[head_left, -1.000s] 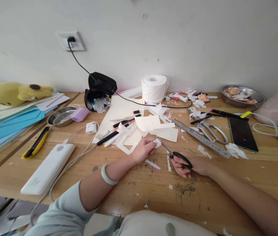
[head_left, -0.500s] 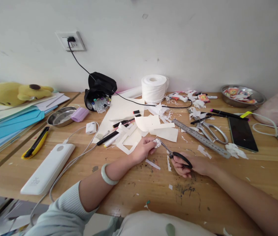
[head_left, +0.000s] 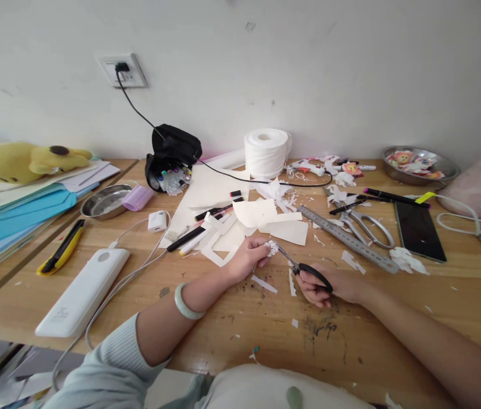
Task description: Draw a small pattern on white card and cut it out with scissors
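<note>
My left hand point(head_left: 249, 259) pinches a small white paper piece point(head_left: 272, 248) with black drawn lines on it. In my right hand point(head_left: 319, 286) are black-handled scissors point(head_left: 314, 276), my fingers wrapped round the loops. The scissors' blades point to the upper left and their tips meet the right edge of the paper piece. A thin paper strip point(head_left: 264, 284) lies on the wooden table point(head_left: 223, 335) just below my left hand. Cut cream paper point(head_left: 255, 215) and several markers point(head_left: 187, 238) lie just beyond my hands.
A steel ruler point(head_left: 348, 238) and larger silver scissors point(head_left: 366, 227) lie to the right, near a dark phone point(head_left: 419, 232). A white power bank point(head_left: 82, 292) and a yellow utility knife point(head_left: 61, 248) are on the left. A paper roll point(head_left: 267, 154) stands by the wall.
</note>
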Demonstrator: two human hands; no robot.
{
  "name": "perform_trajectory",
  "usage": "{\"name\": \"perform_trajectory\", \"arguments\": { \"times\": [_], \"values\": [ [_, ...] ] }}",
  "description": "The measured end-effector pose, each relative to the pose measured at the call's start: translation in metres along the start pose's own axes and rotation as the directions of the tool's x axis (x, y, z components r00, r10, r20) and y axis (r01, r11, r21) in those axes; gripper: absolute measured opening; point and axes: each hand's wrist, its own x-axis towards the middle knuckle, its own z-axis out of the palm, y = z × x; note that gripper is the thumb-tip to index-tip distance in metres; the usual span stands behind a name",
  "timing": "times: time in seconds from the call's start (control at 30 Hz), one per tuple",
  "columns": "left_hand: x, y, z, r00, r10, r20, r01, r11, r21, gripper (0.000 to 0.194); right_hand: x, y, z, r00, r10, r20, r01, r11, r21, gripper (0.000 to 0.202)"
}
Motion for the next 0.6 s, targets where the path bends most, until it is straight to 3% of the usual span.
{"name": "perform_trajectory", "arguments": {
  "times": [0.6],
  "values": [
    [0.0029, -0.0063, -0.0029, 0.999, -0.026, 0.019, 0.027, 0.997, -0.067, 0.034, 0.0021, 0.0039, -0.0035, 1.0, 0.007, 0.013, -0.007, 1.0, 0.008, 0.041]
  ]
}}
